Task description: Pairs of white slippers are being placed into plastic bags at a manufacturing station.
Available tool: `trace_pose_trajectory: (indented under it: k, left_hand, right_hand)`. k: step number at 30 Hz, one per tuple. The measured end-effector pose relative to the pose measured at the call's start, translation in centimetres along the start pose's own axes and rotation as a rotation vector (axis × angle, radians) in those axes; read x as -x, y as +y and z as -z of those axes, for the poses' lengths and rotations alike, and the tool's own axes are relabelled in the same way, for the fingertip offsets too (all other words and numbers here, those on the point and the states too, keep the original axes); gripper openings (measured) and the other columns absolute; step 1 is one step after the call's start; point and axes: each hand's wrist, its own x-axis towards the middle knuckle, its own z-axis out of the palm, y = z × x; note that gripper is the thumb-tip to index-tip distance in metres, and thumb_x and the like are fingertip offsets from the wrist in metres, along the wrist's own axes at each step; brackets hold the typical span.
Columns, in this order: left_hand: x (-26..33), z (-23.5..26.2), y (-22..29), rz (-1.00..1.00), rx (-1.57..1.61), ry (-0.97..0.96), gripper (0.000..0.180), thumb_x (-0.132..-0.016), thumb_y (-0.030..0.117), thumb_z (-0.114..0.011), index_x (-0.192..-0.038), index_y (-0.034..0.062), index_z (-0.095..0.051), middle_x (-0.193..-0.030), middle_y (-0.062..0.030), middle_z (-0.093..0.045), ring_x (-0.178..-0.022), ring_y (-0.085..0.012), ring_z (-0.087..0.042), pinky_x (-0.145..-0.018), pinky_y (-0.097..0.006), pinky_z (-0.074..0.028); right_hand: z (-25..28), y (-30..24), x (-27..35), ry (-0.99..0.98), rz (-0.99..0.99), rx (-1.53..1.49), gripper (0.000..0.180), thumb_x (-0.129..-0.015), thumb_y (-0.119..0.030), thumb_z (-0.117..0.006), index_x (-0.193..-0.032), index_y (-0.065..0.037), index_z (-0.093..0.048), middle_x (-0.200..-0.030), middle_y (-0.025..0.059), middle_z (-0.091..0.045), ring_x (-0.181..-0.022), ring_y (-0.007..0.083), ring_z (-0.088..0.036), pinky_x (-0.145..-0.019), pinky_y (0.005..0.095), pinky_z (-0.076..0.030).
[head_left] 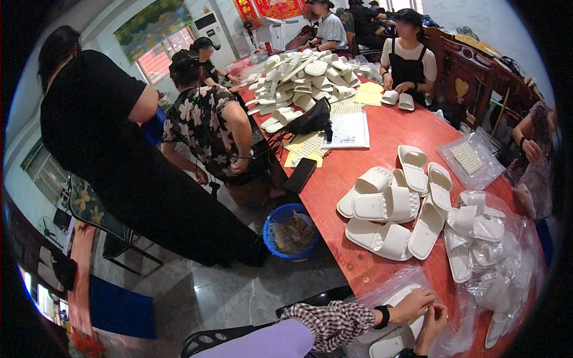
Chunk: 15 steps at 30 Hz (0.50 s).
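At the near edge of the red table, my left hand (pixel 410 306), with a black band at the wrist and a checkered sleeve, is closed in a pinch. My right hand (pixel 432 329) meets it with its fingertips pressed together. Whatever lies between the fingers is too small to make out. Below both hands lies a pair of white slippers (pixel 389 345), partly hidden by them, on or in a clear plastic bag (pixel 376 298). Just beyond, several loose white slippers (pixel 391 240) lie in a cluster. To the right, more are in clear plastic bags (pixel 498 277).
A large slipper heap (pixel 298 80) covers the far part of the table (pixel 388 126). A phone (pixel 301 175), black bag (pixel 310 122) and yellow sheets (pixel 369 94) lie nearer. A blue bin (pixel 268 238) stands on the floor. Several people sit around; one stands at left (pixel 95 113).
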Motion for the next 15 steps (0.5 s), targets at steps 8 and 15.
trace_pose_trajectory:
  k: [8,15]
  left_hand:
    - [0.0,-0.2,-0.1,0.024,-0.022,-0.021,0.012,-0.083,0.010,-0.060,-0.089,0.0012,-0.055,-0.089,-0.0148,-0.053,-0.086,-0.0365,-0.053,-0.074,-0.044,-0.043]
    - [-0.1,1.1,2.1,0.073,0.028,0.044,0.030,-0.084,0.008,-0.056,-0.113,0.0015,-0.054,-0.107,-0.0180,-0.053,-0.098,-0.0366,-0.055,-0.084,-0.045,-0.045]
  right_hand:
    - [0.4,0.9,-0.3,-0.003,0.042,0.061,0.005,-0.094,-0.007,-0.057,-0.095,-0.003,-0.054,-0.090,0.0000,-0.052,-0.083,0.0081,-0.048,-0.074,0.0219,-0.041]
    - [0.5,1.5,-0.4,0.015,0.062,0.094,0.007,-0.097,-0.010,-0.055,-0.098,-0.005,-0.050,-0.095,0.0016,-0.050,-0.086,0.0091,-0.049,-0.076,0.0236,-0.043]
